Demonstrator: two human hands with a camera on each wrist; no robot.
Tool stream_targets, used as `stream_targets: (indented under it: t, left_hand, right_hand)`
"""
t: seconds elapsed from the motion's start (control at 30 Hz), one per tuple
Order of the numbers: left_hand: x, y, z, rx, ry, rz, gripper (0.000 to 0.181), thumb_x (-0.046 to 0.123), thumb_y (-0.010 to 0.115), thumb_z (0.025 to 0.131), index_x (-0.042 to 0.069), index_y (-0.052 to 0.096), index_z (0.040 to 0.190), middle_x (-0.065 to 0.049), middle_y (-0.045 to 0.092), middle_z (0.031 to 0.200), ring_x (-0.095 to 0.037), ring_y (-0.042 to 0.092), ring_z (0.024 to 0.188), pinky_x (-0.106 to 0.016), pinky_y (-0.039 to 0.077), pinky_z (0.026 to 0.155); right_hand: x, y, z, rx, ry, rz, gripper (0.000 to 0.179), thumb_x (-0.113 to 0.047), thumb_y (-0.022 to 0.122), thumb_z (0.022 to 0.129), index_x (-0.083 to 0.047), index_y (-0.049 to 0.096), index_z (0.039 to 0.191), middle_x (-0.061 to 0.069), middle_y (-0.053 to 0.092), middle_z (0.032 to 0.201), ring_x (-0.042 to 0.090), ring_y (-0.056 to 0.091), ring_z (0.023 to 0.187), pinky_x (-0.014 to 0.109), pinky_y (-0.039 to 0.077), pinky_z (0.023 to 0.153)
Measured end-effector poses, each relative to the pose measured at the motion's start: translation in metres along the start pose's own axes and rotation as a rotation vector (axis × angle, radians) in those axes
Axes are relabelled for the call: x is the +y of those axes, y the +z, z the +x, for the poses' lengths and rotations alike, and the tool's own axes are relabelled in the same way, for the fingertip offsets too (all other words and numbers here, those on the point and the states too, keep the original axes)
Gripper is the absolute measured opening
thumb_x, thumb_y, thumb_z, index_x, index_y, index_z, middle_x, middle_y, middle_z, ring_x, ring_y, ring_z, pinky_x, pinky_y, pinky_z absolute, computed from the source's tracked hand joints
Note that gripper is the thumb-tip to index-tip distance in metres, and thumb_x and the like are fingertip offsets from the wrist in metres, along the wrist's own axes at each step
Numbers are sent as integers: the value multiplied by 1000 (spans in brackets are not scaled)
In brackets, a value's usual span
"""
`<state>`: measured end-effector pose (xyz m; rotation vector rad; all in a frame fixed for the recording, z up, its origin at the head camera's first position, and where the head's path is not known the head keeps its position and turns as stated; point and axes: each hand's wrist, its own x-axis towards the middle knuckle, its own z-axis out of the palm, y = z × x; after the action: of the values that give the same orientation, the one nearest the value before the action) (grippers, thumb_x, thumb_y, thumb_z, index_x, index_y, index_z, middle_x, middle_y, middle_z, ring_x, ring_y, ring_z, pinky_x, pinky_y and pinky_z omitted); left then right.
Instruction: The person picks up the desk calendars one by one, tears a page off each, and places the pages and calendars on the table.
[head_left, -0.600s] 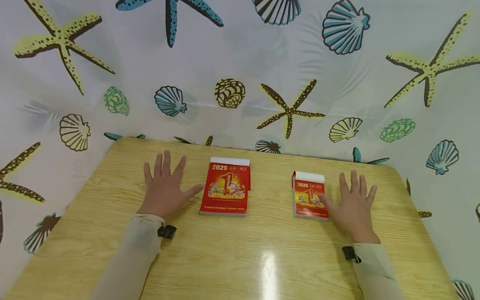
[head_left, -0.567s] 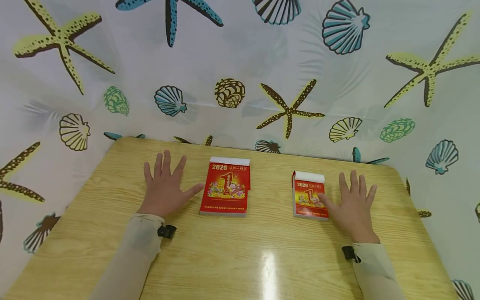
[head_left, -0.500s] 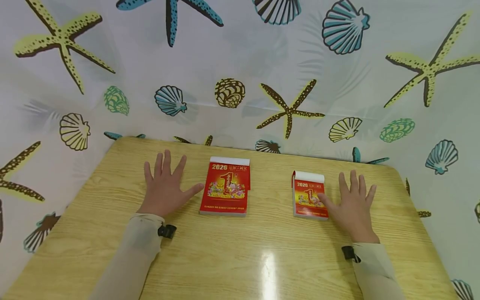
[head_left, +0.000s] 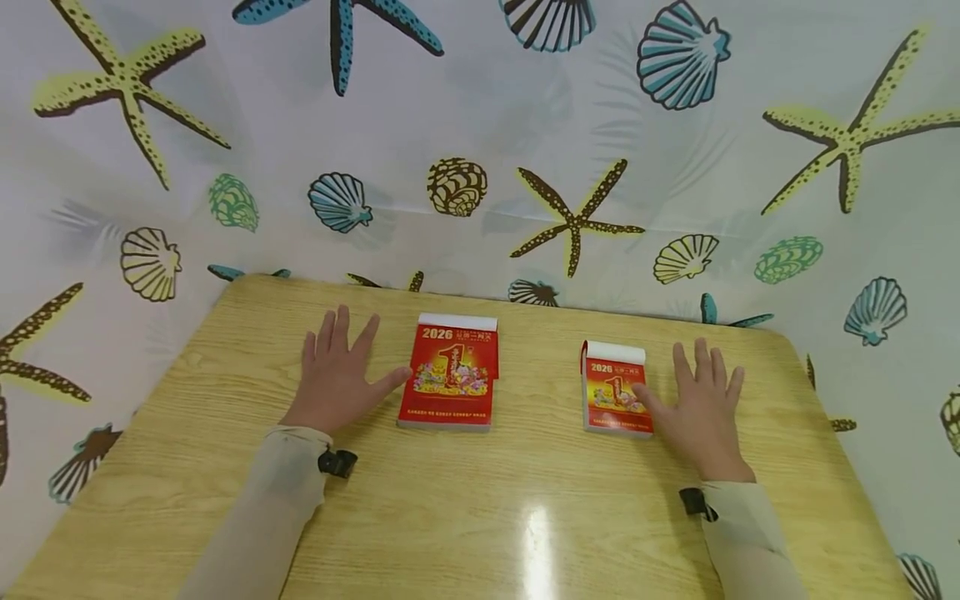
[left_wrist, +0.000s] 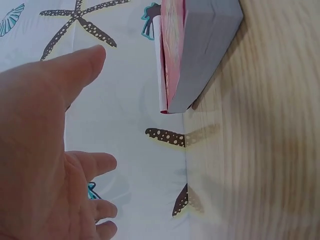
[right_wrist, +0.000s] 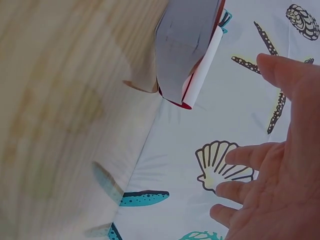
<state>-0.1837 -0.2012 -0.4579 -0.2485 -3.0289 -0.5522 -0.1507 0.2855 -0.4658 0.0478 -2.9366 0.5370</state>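
Observation:
Two red 2026 tear-off calendars lie on the wooden table. The larger calendar [head_left: 450, 375] is left of centre and the smaller calendar [head_left: 617, 392] is to the right. My left hand [head_left: 336, 375] is spread beside the larger one, its thumb pointing at that calendar's left edge. My right hand [head_left: 701, 417] is spread beside the smaller one, its thumb overlapping the right edge in the head view. In the wrist views, the left hand [left_wrist: 40, 145] and right hand [right_wrist: 285, 160] show extended fingers with nothing between them, apart from the page blocks of the larger calendar [left_wrist: 205, 50] and smaller calendar [right_wrist: 185, 45].
The light wooden table [head_left: 480, 517] has rounded back corners. Behind it and at both sides hangs a white cloth [head_left: 420, 117] printed with starfish and shells. Black straps [head_left: 337, 463] circle the wrists over beige sleeves.
My left hand has shifted slightly right and its fingers are drawn a little closer together. The whole view has moved slightly; both calendars stay in place on the table.

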Motion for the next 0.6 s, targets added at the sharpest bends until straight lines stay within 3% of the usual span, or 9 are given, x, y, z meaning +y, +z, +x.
stream_targets:
  t: [0.2,0.3,0.43,0.6]
  left_hand:
    - [-7,4,5,-74,-70,-112,98,76,45,97,14,15,167,-27,6,170,-52,8,154,-74,24,114]
    - [-7,5,8,-114,-107,-177,98,78,41,97,15,13,167,-26,10,170,-51,13,153,-73,27,113]
    - [-6,7,12,-140,-109,-227,97,76,41,98,12,17,167,-24,19,168,-49,21,153,-69,27,116]
    - [-7,8,16,-173,-129,-300,95,75,42,98,11,22,165,-22,27,167,-45,29,151,-65,29,117]
  right_hand:
    - [-6,1,3,-15,-13,8,96,-62,59,98,1,23,162,30,9,168,51,3,155,69,-15,118]
    - [-11,3,4,-31,-20,23,96,-60,61,98,1,24,162,30,9,168,52,4,154,70,-12,118]
    - [-21,6,4,-63,-34,46,95,-57,64,97,1,26,161,31,14,167,53,10,153,70,-4,120]
    - [-36,10,1,-96,-63,64,86,-52,66,97,2,37,157,31,29,162,50,23,150,69,3,121]
